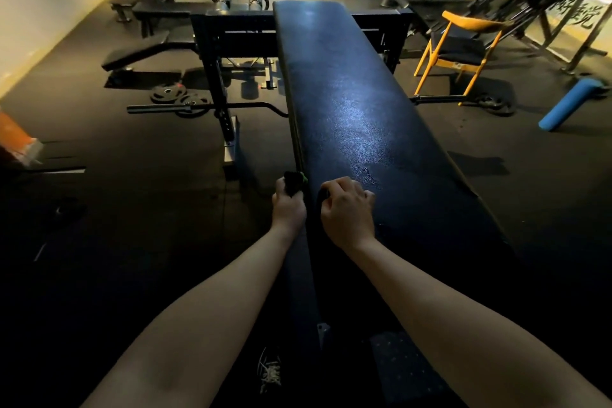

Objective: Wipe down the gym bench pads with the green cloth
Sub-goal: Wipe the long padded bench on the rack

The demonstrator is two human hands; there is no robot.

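A long black bench pad (pixel 351 103) runs away from me through the middle of the view, its top shiny as if damp. My left hand (pixel 288 207) grips a dark bunched cloth (pixel 295 179) with a green edge, held against the pad's left side edge. My right hand (pixel 347 210) rests on top of the pad near that same edge, fingers curled, with something dark under the fingertips that I cannot make out. The near end of the bench lies in deep shadow.
A black rack frame (pixel 228 40) and a barbell with plates (pixel 185 106) stand on the floor to the left. To the right are a yellow chair (pixel 460 50) and a blue foam roller (pixel 566 104). More benches and machines fill the back.
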